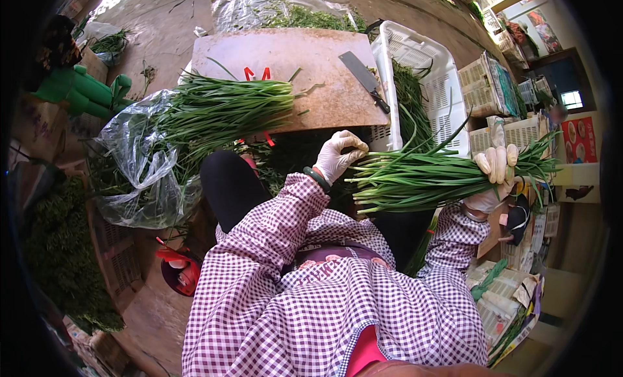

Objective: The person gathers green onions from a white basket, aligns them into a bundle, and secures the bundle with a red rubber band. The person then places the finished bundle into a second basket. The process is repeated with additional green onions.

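Note:
My gloved right hand (496,170) is closed around the leafy part of a bunch of garlic chives (423,180), held sideways above my lap with the pale stalk ends pointing left. At those ends is my gloved left hand (340,155), thumb and forefinger brought together; whether they pinch a stalk cannot be told. Another pile of chives (233,102) lies on the left part of a low board (311,104), its leaves hanging over a clear plastic bag (141,167). Red ties (257,74) show beside this pile. A cleaver (362,75) rests at the board's right side.
A white plastic crate (457,104) holding greens stands right of the board. Plastic sheeting (233,12) with scraps lies beyond it. At left are a red-lined bucket (182,272) and a heap of greens (63,250); stacked crates (479,82) stand at right.

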Demonstrator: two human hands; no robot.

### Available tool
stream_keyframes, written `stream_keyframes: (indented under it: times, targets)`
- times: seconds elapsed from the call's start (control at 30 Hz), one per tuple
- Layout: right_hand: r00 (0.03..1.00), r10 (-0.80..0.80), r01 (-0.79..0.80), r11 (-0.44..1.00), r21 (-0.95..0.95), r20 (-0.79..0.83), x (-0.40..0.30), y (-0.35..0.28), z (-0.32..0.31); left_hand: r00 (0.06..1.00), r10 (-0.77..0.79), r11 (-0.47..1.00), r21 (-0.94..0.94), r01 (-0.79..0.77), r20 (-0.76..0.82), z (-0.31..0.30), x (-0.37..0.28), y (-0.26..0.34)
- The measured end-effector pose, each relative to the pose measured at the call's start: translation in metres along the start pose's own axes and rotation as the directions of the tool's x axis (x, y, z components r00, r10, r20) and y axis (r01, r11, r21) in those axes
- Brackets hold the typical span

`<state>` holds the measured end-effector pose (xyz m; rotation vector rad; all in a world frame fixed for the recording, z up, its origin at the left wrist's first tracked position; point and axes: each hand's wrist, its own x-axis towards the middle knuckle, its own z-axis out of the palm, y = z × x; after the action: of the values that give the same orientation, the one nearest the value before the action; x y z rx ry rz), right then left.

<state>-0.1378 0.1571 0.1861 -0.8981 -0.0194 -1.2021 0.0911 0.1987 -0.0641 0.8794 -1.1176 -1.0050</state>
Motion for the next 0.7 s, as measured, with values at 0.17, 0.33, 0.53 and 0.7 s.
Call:
stream_keyframes:
  times: [0.17, 0.33, 0.53, 0.7]
  targets:
    - [0.999, -0.03, 0.029, 0.999, -0.031, -0.013, 0.0, -0.002, 0.005, 0.989, -0.054, 0.681, 0.729, -0.065, 0.138, -0.038, -0.013, -0.015]
    - [0.999, -0.03, 0.028, 0.996, -0.08, -0.023, -0.004, -0.005, 0.002, 0.873, -0.486, 0.573, 0.74, 0.352, -0.04, -0.041, -0.009, 0.011]
    - [0.992, 0.015, -0.028, 0.994, -0.106, -0.123, 0.003, 0.023, 0.0, 0.961, 0.061, 0.979, 0.171, -0.11, 0.269, -0.011, 0.019, -0.003]
    - [0.958, 0.098, -0.186, 0.928, -0.324, -0.269, 0.008, 0.067, 0.006, 0.723, -0.231, 0.543, -0.53, 0.651, 0.651, 0.023, 0.027, 0.034]
